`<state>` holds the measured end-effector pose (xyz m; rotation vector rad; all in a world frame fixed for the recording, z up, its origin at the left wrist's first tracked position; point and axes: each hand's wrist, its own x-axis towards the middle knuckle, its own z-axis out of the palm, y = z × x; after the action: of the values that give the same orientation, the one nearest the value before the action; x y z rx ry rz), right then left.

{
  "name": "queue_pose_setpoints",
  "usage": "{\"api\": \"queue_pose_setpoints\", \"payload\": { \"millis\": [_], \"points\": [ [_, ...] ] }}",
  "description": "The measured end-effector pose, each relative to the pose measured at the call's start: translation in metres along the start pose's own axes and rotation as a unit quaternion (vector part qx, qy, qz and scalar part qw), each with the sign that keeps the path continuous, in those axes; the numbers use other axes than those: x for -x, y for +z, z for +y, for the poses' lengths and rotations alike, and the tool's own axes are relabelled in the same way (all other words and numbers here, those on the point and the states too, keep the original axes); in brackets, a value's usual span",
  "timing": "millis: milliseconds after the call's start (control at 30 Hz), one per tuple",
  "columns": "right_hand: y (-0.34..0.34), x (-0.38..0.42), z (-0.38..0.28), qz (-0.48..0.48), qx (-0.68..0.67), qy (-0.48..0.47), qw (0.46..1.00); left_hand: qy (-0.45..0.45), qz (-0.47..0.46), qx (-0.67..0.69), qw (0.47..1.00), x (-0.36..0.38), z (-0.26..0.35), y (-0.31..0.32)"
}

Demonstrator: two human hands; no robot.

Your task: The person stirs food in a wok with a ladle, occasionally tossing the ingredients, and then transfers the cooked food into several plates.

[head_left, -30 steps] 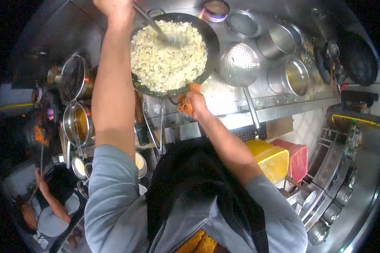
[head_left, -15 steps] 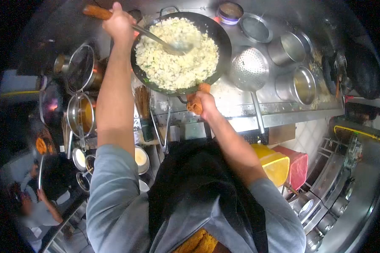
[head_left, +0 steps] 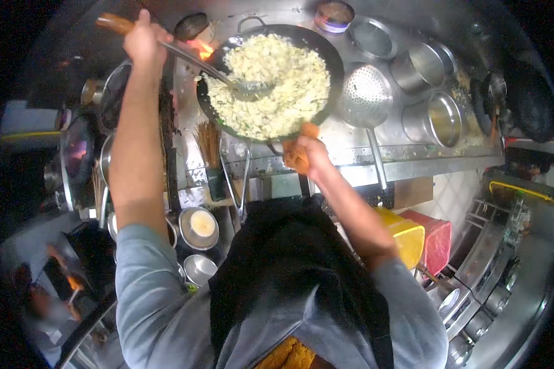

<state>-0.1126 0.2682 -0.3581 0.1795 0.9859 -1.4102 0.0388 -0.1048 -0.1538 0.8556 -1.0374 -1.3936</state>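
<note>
A black wok (head_left: 335,67) holds a heap of pale, grainy food resembling fried rice (head_left: 289,67), with green flecks. My left hand (head_left: 144,44), at the upper left, is wrapped round the long handle of a ladle (head_left: 194,59). Its wooden end sticks out beyond my fist, and its bowl is partly sunk in the food. At the wok's near side, my right hand (head_left: 313,154) grips a folded orange cloth (head_left: 297,158) against the near handle, which is mostly hidden.
Flame (head_left: 202,49) shows left of the wok. To the right stand a perforated strainer (head_left: 367,95), metal pots (head_left: 434,120) and a round tin (head_left: 334,16). A bamboo brush (head_left: 208,144) and tongs (head_left: 235,184) lie nearer me. Another person (head_left: 46,307) is at the lower left.
The wok has shifted slightly right and down, along with my right hand and the cloth. My left hand has moved left with the ladle. More flame shows beside the wok.
</note>
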Motion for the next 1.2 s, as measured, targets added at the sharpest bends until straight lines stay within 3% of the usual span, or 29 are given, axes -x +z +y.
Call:
{"api": "queue_pose_setpoints", "payload": {
  "millis": [67, 133, 200, 267, 367, 400, 500, 533, 600, 633, 667, 733, 800, 867, 933, 967, 1000, 1067, 1133, 1200],
  "points": [
    [0.006, 0.069, 0.006, 0.036, -0.011, 0.003, 0.999, -0.027, -0.092, 0.028, 0.995, 0.008, 0.041, -0.007],
    [0.004, 0.077, -0.001, 0.067, -0.010, -0.002, 0.998, -0.019, -0.015, 0.056, 0.998, 0.072, 0.094, 0.032],
    [-0.010, 0.050, 0.008, -0.085, -0.047, 0.049, 0.994, -0.048, 0.024, -0.012, 0.998, 0.116, 0.080, 0.069],
    [0.000, 0.014, 0.014, 0.012, 0.057, 0.032, 0.998, 0.027, 0.043, -0.021, 0.998, 0.116, 0.036, 0.075],
    [-0.036, 0.063, 0.043, -0.001, 0.070, -0.010, 0.998, 0.052, 0.080, -0.012, 0.995, 0.117, 0.047, 0.082],
    [-0.052, 0.089, 0.045, -0.008, 0.076, 0.005, 0.997, 0.068, 0.037, 0.076, 0.994, 0.113, 0.060, 0.072],
    [-0.046, 0.089, 0.027, -0.041, 0.051, 0.006, 0.998, 0.157, -0.078, 0.064, 0.982, 0.156, 0.110, 0.070],
    [-0.039, 0.080, 0.023, -0.063, 0.018, 0.007, 0.998, 0.161, -0.088, 0.080, 0.980, 0.164, 0.099, 0.073],
    [-0.011, 0.022, 0.014, 0.007, 0.033, -0.026, 0.999, 0.152, -0.092, 0.102, 0.979, 0.163, 0.053, 0.072],
    [-0.010, 0.007, 0.014, -0.005, 0.034, -0.017, 0.999, 0.110, 0.048, -0.090, 0.989, 0.208, 0.034, 0.102],
    [-0.009, 0.000, 0.015, -0.019, 0.036, -0.006, 0.999, 0.211, 0.047, -0.150, 0.965, 0.162, -0.018, 0.075],
    [-0.030, 0.034, 0.027, -0.002, 0.058, -0.023, 0.998, 0.118, 0.162, -0.148, 0.969, 0.132, 0.000, 0.078],
    [-0.048, 0.077, 0.036, 0.022, 0.074, -0.035, 0.996, 0.133, -0.011, 0.102, 0.986, 0.149, 0.045, 0.071],
    [-0.053, 0.099, 0.026, -0.029, 0.045, -0.021, 0.998, 0.127, -0.055, 0.074, 0.988, 0.145, 0.080, 0.057],
    [-0.056, 0.051, 0.025, -0.137, -0.040, 0.007, 0.990, 0.155, -0.182, 0.092, 0.967, 0.175, 0.088, 0.041],
    [-0.064, 0.009, 0.028, -0.222, -0.077, 0.017, 0.972, 0.169, -0.080, -0.014, 0.982, 0.192, 0.069, 0.053],
    [-0.032, -0.001, 0.019, -0.042, 0.024, 0.001, 0.999, 0.184, 0.022, -0.119, 0.975, 0.214, 0.039, 0.065],
    [-0.033, 0.012, 0.028, -0.031, 0.041, -0.017, 0.999, 0.201, -0.016, -0.020, 0.979, 0.188, -0.019, 0.059],
    [-0.047, 0.036, 0.039, -0.020, 0.082, -0.030, 0.996, 0.201, -0.006, -0.029, 0.979, 0.142, -0.011, 0.043],
    [-0.074, 0.071, 0.043, -0.019, 0.103, -0.023, 0.994, 0.121, -0.018, 0.117, 0.986, 0.149, 0.045, 0.050]
  ]
}}
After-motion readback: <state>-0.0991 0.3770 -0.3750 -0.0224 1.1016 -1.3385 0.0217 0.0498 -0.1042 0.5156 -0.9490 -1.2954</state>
